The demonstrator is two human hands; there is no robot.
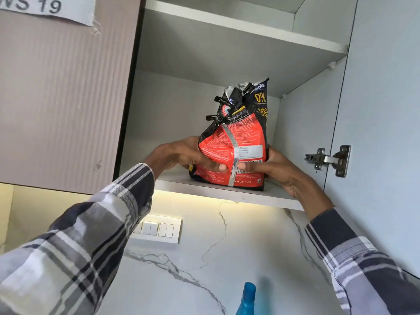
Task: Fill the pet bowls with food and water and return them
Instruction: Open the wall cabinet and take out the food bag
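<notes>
the pet food bag (pixel 236 142) stands upright on the lower shelf (pixel 227 194) of the open wall cabinet, red on its lower half and black above, its top crumpled and pinched with black clips (pixel 218 109). on the bag i can read "0%" in yellow, part of a word ending "ools" near the top, "99" at its right edge, "net qty 1.2kg" along the bottom, a barcode, and a white printed panel too small to read. the left hand (pixel 181 153) wraps the bag's left side, thumb across the front; the right hand (pixel 275 169) curls round the bag's right side, fingers meeting near the silver seam. both grips sit low on the bag, its base touching the shelf. left of the bag, on the closed cabinet door, a cloth tag (pixel 45 7) reads "ws 19". below the bag are white wall switches (pixel 156 229) and the top of a blue bottle (pixel 248 296). right of the bag, a metal hinge (pixel 327 160) joins the open door.
</notes>
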